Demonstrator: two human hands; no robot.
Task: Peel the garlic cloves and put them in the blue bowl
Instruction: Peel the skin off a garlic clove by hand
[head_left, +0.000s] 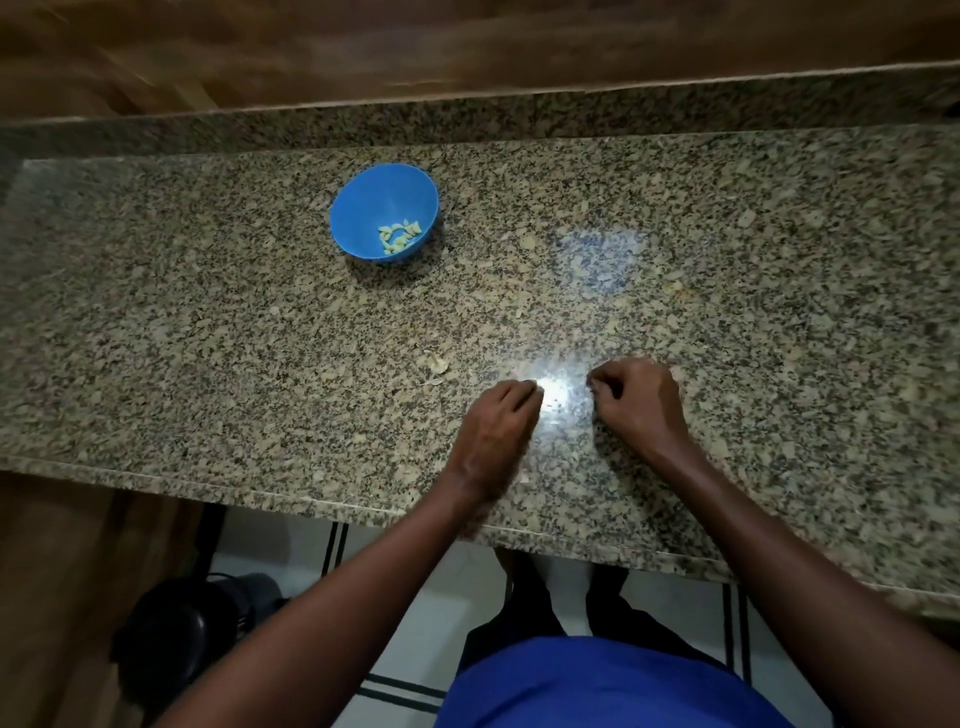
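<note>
At the left of the granite counter (208, 322), toward the back wall, stands the blue bowl (363, 208), well apart from both hands; a small heap of pale peeled cloves (399, 238) lies in its bottom, so it is probably parked out of the way of the peeling. Nearer the front edge, a few papery scraps of skin (439, 365) lie just left of the hands, likely dropped where they came off. The left hand (496, 421) rests low on the stone with its fingers curled, tips together beside the bright glare patch (whether they pinch a clove or a bit of skin I cannot tell, since the glare washes that spot out). The right hand (636, 397) is likewise curled, knuckles up, fingertips tucked under toward the left; nothing shows in its grasp, and I cannot say if it holds anything. No unpeeled clove is clearly visible on the counter.
</note>
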